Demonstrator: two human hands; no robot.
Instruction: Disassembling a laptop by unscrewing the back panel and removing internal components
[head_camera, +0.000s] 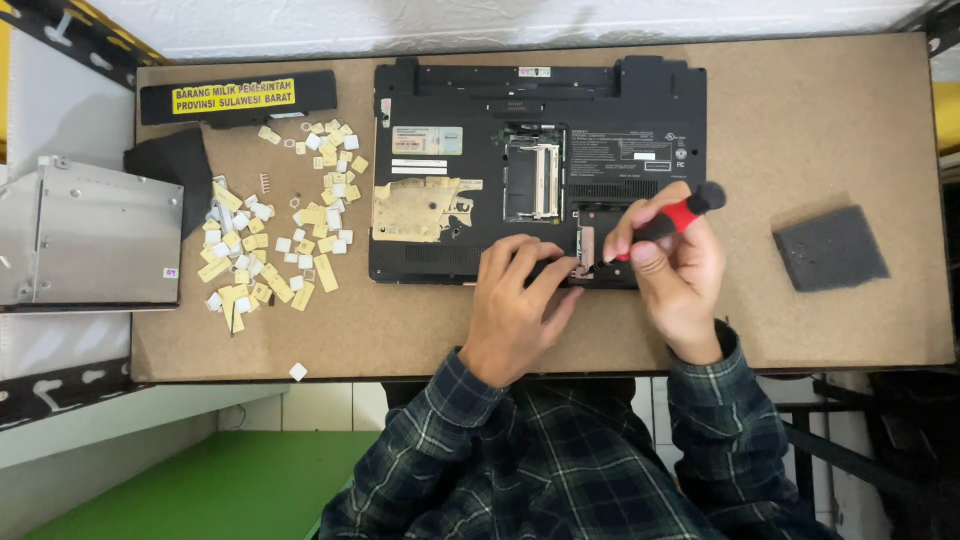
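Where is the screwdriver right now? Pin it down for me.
In the head view, the red-handled screwdriver is in the right hand, tip down at the upturned black laptop near its front edge, beside the left hand.

Red-and-black screwdriver (672, 217), black laptop (620, 110), dark plaid sleeves (700, 440), brown table (830, 130)

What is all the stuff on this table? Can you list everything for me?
laptop: one, black, bottom side up, middle of the table.
screwdriver: one, red and black handle, held over the laptop's near edge.
key caps: many, white and yellowish, scattered left of the laptop.
long bar: one, black with a yellow label, far left corner.
foam pad: one, dark grey, right side.
dark cloth: one, black, left edge.
metal box: one, silver, left of the table.
table: one, brown board.
left hand: fingers resting on the laptop.
right hand: gripping the screwdriver.
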